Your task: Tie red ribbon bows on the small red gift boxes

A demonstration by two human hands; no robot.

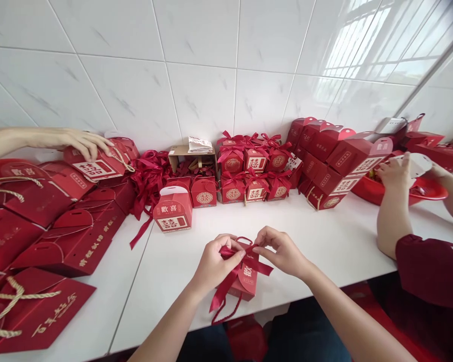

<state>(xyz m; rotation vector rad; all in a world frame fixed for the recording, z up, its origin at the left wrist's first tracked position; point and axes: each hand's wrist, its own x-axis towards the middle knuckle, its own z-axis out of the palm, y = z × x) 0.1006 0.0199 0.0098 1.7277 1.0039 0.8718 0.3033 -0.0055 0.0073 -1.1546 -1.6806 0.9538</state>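
Note:
A small red gift box (pixel 245 282) with pale lettering lies on the white table in front of me, tilted, with red cord at its top and bottom. Across its upper part runs a dark red satin ribbon (pixel 226 287), gathered into loops. My left hand (pixel 218 259) pinches the ribbon's loop on the left between thumb and fingers. From the other side my right hand (pixel 281 251) grips the ribbon near the knot with thumb and forefinger. Part of the box is hidden behind the ribbon and my fingers.
Ribboned boxes (pixel 255 163) stand stacked against the tiled wall, beside a heap of loose ribbons (pixel 151 178). A single box (pixel 172 211) stands nearer. Large red bags (pixel 64 246) fill the left, where another person's hand (pixel 92 143) rests. At right, a co-worker reaches over a red basin (pixel 419 193).

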